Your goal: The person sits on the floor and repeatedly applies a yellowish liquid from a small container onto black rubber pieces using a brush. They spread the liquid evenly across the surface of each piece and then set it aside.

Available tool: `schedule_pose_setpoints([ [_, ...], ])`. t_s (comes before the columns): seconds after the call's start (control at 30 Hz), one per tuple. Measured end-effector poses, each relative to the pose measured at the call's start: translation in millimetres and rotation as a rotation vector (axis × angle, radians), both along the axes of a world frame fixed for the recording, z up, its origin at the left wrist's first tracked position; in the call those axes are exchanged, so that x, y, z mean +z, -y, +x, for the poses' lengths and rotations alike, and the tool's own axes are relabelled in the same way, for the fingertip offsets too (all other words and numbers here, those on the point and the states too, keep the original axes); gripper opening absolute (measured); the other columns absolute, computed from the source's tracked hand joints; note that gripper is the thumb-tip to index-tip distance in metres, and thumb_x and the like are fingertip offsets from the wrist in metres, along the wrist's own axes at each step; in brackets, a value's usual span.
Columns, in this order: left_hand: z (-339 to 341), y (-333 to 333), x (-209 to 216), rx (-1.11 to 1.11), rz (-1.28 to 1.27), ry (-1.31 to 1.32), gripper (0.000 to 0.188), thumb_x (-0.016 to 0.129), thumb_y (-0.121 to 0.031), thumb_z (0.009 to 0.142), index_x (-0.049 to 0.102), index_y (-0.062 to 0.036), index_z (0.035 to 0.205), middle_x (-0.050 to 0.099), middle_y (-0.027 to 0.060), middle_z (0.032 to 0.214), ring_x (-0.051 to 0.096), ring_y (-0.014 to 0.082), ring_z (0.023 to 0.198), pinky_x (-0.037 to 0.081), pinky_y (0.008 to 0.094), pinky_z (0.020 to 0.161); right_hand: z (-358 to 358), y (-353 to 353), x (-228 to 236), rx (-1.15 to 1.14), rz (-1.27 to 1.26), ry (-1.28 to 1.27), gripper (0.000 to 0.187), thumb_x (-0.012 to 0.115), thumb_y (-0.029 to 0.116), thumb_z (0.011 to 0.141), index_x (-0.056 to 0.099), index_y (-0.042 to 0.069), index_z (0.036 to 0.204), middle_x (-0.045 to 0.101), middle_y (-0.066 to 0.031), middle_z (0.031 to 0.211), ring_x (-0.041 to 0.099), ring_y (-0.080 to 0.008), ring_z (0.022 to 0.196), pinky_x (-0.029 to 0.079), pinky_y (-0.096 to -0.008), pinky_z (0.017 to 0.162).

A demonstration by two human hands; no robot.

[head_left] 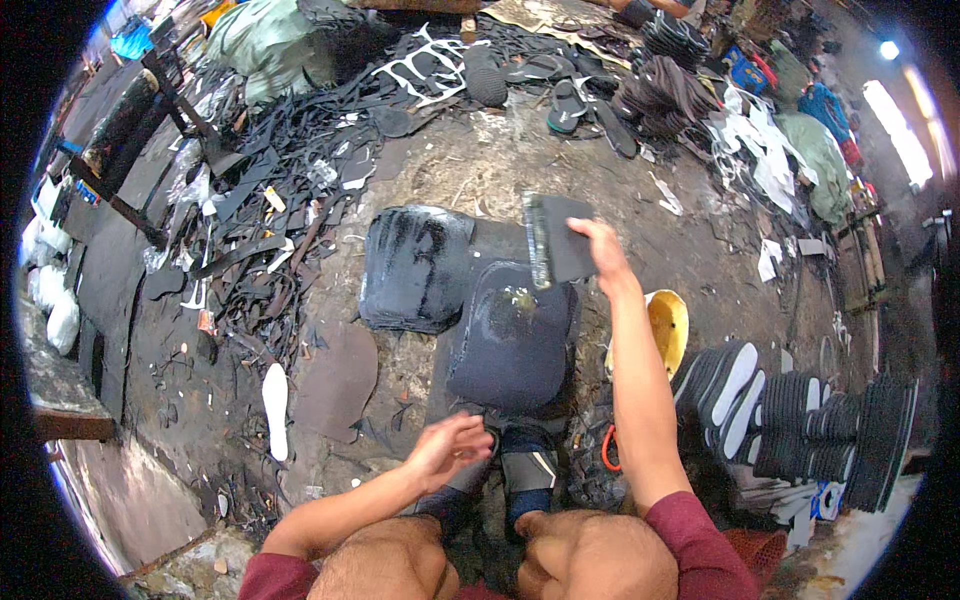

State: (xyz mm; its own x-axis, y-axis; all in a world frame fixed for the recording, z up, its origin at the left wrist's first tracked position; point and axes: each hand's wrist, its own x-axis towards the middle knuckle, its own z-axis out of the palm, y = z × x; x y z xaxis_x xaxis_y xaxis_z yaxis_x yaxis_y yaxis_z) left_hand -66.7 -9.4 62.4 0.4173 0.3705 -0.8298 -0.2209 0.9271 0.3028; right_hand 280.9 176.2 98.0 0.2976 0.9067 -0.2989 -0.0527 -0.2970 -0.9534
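My right hand grips the right edge of a flat, dark rectangular piece with a rough, streaked left edge, slightly blurred. It is held up near the far right corner of a rounded black sheet, which has a wet whitish patch on top. Left of that sheet lies a stack of black sheets with pale smears and shiny streaks. My left hand hovers near my left knee, fingers loosely bent and apart, with nothing visible in it.
A yellow bowl-like container sits by my right forearm, with an orange ring-shaped handle nearer. Stacked soles line the right. A white insole and brown sheet lie left. Black scraps heap at far left; sandals lie beyond.
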Motion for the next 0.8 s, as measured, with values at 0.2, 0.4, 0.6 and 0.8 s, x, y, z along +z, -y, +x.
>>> schedule_pose_setpoints([
  [0.2,37,-147,-40,-0.197,1.253,-0.666,0.081,0.076,-0.042,0.091,0.045,0.0016,0.152,0.059,0.0276,0.142,0.057,0.0361,0.135,0.044,0.0408,0.112,-13,101,-26,-0.513,-0.108,-0.519,0.032,0.066,0.032,0.093,0.068,0.010,0.116,0.072,-0.0040,0.106,0.068,-0.0216,0.097,0.054,-0.0398,0.090],
  [0.4,102,-188,-12,-0.481,0.898,-0.579,0.132,0.064,-0.078,0.083,0.005,0.0148,0.158,0.044,0.0378,0.151,0.044,0.0407,0.144,0.035,0.0395,0.118,-40,99,-33,-0.412,-0.074,-0.613,0.034,0.065,0.033,0.096,0.068,0.007,0.118,0.072,-0.0052,0.110,0.066,-0.0225,0.099,0.050,-0.0391,0.094],
  [0.6,29,-147,-15,-0.347,1.258,-0.625,0.090,0.079,-0.037,0.089,0.035,0.0007,0.158,0.050,0.0285,0.152,0.048,0.0331,0.143,0.037,0.0388,0.118,58,176,0,-0.712,-0.075,0.537,0.042,0.074,0.031,0.090,0.068,-0.005,0.111,0.073,-0.0235,0.108,0.069,-0.0307,0.097,0.052,-0.0447,0.090],
  [0.8,42,-39,-24,-0.911,1.972,-0.642,0.052,0.067,-0.001,0.085,0.059,0.0026,0.136,0.060,0.0203,0.143,0.052,0.0376,0.139,0.041,0.0466,0.118,124,210,-9,-0.507,-0.336,1.157,0.057,0.076,0.024,0.085,0.058,-0.001,0.134,0.073,-0.0278,0.107,0.072,-0.0441,0.102,0.056,-0.0526,0.092],
])
